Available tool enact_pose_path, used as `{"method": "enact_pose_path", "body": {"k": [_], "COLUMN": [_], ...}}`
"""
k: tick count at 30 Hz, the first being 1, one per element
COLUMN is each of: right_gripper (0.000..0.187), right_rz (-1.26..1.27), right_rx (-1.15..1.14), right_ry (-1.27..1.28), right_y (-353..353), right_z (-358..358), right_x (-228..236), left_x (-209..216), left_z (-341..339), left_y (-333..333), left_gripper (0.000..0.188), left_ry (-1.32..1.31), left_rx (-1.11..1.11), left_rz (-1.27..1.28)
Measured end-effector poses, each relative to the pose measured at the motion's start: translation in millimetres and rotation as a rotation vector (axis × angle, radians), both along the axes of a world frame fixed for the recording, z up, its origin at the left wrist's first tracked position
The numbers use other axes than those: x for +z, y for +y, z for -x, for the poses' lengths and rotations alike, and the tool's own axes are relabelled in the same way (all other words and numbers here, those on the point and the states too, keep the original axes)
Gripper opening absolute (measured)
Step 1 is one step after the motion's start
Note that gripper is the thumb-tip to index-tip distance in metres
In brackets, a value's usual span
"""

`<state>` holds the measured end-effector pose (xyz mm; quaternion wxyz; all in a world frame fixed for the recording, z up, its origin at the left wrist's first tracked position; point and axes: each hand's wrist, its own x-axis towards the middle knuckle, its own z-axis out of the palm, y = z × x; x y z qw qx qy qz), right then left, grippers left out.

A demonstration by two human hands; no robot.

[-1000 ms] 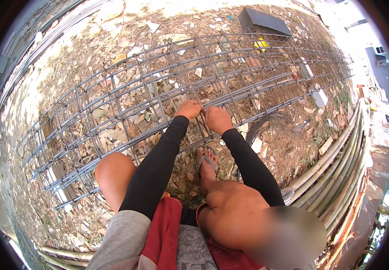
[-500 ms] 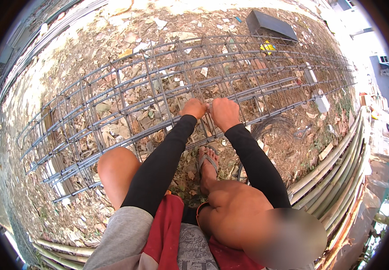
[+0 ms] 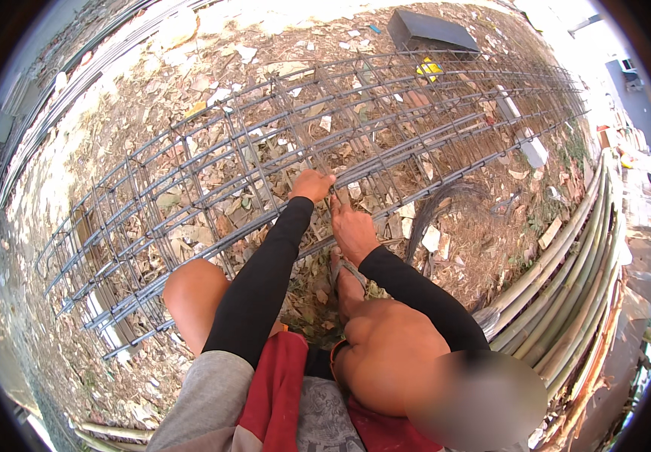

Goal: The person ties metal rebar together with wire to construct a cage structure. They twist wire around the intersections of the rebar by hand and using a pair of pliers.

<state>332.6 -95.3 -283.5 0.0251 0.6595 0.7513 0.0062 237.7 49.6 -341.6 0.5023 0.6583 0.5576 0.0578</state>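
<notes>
A long cage of steel reinforcing bars lies across the ground in front of me, its lengthwise bars crossed by square stirrups. At the middle of its near side, my left hand is closed, fingers bent at a bar crossing; what they pinch is too small to make out. Just right of it and lower, my right hand stretches its fingers up toward the left fingertips, touching the same crossing. Whether a thin wire lies between the hands cannot be seen.
A bundle of thin dark wire lies right of my right hand. Bamboo poles are stacked at the right. White blocks sit under the cage. A dark box-shaped piece and a yellow item lie beyond it. Leaves and rubble cover the ground.
My right hand has gone from a fist beside the left to stretched fingers, and has moved lower and left. My left hand has shifted slightly left. The view has turned a little.
</notes>
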Motion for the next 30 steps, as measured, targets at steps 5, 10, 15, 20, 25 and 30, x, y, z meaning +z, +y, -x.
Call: {"method": "enact_pose_path", "body": {"k": [5,10,15,20,25,30], "right_gripper": [0.053,0.053,0.056,0.064,0.063,0.067], "right_rz": [0.054,0.109,0.118,0.142,0.192,0.330], "right_rx": [-0.125,-0.130,-0.324,-0.406,-0.503,-0.875], "right_ry": [-0.029,0.110,0.272,0.333,0.860,1.719], "right_y": [6.1,12.1,2.5,7.0,17.6,14.0], "right_z": [27.4,25.2,32.5,41.1,33.6,37.1], "right_x": [-16.9,-17.7,-19.1,-22.6,-23.7,-21.3], "left_x": [3.4,20.1,13.3,23.7,17.2,13.6], "left_z": [14.5,4.4,12.9,7.1,13.2,21.1], "left_y": [5.0,-9.2,-2.3,-14.1,-5.8,-5.4], "left_gripper": [0.038,0.036,0.034,0.037,0.033,0.034], "left_ry": [-0.111,-0.155,-0.140,-0.198,-0.199,-0.204], "left_rx": [-0.061,-0.039,-0.025,0.067,-0.006,0.011], "left_rz": [0.023,0.073,0.127,0.179,0.133,0.071]}}
